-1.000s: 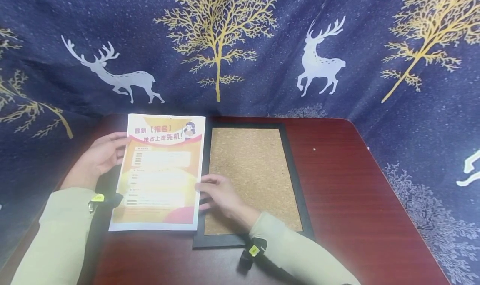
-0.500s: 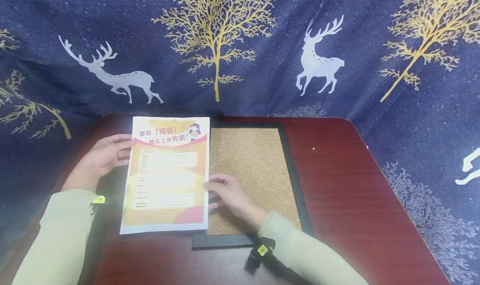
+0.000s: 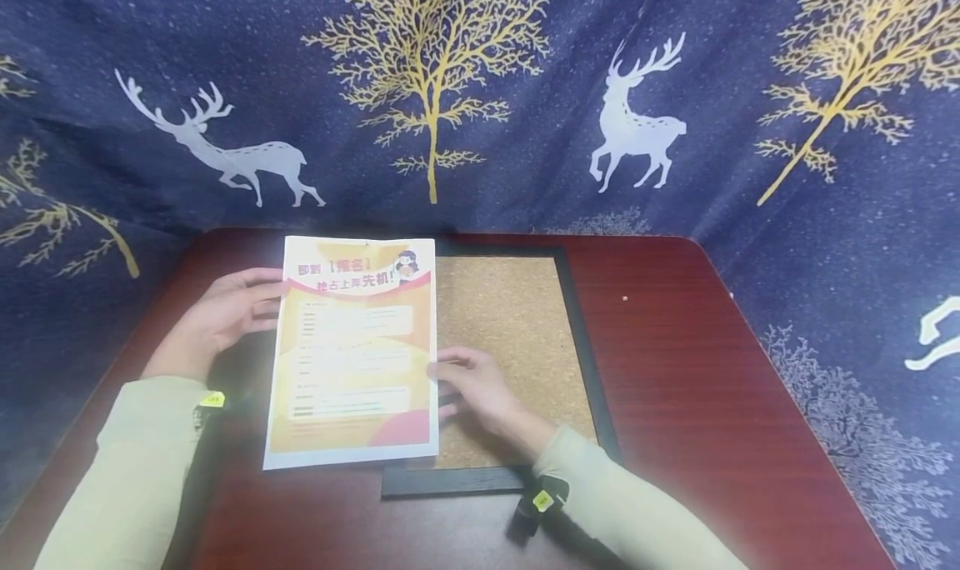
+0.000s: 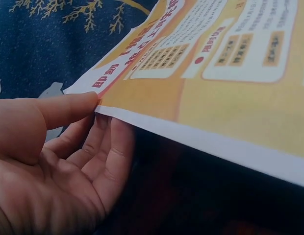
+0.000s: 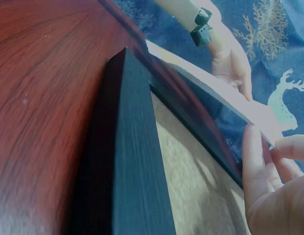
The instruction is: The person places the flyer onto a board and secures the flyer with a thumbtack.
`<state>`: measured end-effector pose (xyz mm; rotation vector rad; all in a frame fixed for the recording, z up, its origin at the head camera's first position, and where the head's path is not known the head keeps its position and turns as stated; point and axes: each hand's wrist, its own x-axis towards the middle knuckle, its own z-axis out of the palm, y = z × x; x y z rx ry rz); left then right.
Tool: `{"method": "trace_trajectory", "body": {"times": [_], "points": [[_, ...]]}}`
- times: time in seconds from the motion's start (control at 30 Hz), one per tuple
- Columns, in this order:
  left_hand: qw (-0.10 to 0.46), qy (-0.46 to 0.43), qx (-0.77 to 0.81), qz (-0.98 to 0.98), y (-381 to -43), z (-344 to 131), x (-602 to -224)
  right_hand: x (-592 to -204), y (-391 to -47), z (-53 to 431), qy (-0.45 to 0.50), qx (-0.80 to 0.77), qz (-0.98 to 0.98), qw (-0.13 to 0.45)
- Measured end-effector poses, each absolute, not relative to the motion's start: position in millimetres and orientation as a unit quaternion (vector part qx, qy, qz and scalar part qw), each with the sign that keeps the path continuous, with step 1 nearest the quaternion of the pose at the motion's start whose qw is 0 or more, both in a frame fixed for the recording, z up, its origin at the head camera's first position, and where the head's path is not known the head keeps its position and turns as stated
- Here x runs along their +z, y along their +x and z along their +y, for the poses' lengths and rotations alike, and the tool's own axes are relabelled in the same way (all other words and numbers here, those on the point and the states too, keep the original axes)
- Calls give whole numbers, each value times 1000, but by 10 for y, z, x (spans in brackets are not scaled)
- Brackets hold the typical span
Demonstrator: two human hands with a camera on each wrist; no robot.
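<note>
A printed poster (image 3: 352,353) in yellow, orange and pink is held up by its two long sides. My left hand (image 3: 232,307) pinches its left edge near the top; the left wrist view shows the thumb above the sheet (image 4: 215,93) and the fingers beneath. On the opposite edge, lower down, my right hand (image 3: 480,387) pinches it between thumb and fingers. Below and to the right lies a cork board (image 3: 517,345) in a black frame (image 3: 585,353). The poster hides the board's left part. In the right wrist view the sheet (image 5: 215,90) is raised above the frame (image 5: 142,156).
The dark red wooden table (image 3: 690,403) extends right of the board and in front of it. A tiny pale speck (image 3: 625,298) lies on the right side. Behind the table hangs a dark blue curtain (image 3: 510,162) with deer and trees.
Both hands have carried the poster to the right, so it covers more of the cork board's left side. The board stays in place.
</note>
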<state>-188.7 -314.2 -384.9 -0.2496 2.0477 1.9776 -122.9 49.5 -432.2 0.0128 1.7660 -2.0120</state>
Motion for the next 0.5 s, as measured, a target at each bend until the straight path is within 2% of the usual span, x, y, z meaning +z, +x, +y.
{"method": "trace_trajectory", "body": {"times": [0.5], "points": [[149,-81,691,703,-1923,-3003,-3899,-4326,-1237,688,-18,-725,651,226]]}}
